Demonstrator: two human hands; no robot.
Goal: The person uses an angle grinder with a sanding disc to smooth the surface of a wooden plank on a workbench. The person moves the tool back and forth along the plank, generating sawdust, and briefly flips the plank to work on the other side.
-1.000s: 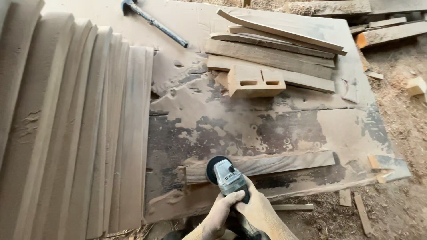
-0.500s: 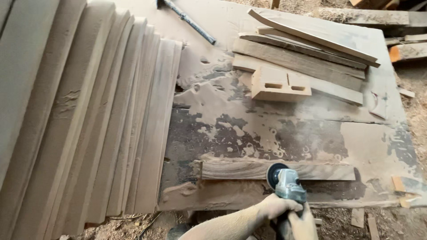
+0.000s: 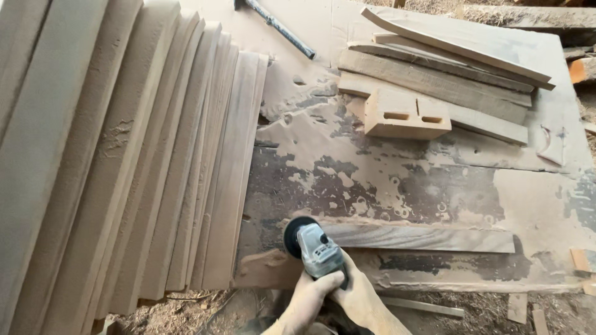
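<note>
Both my hands are closed on a grey angle grinder (image 3: 315,249) near the bottom middle. My left hand (image 3: 308,290) grips its body from the left, and my right hand (image 3: 361,299) holds it from the right and behind. The black disc (image 3: 295,236) rests at the left end of a long wooden slat (image 3: 428,238). This slat lies flat across the dusty work board (image 3: 385,180).
Several long planks (image 3: 124,161) lie side by side on the left. At the back right is a pile of boards (image 3: 447,74), with a wooden block (image 3: 403,115) that has two slots. A dark metal bar (image 3: 279,28) lies at the top. Wood scraps (image 3: 580,260) lie right.
The grinder ran right to the slat's middle, then came back to its left end. The view has also shifted a little.
</note>
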